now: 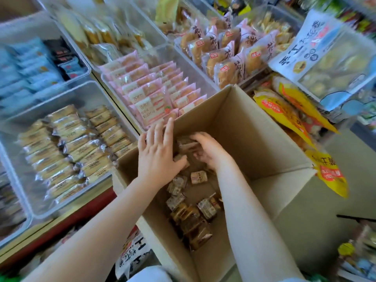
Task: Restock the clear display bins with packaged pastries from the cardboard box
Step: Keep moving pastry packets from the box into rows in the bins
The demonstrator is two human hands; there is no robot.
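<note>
Both hands are gathering packaged pastries (186, 146) inside the cardboard box (254, 139), the right hand (205, 150) curling its fingers around a stack while the left hand (157, 154) is pressing nearly straight fingers against it, and next, I judge, comes lifting it to the clear bin (61, 143) left of the fingers.

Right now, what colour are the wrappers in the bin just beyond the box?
Pink wrappers, clearest in the head view.

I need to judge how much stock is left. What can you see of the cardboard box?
The box is plain brown cardboard, open on top, standing beside the clear bins. It is mostly empty: a few wrapped pastries lie on its bottom. Both hands reach inside; the right hand grips a stack, the left hand rests open against it.
</note>
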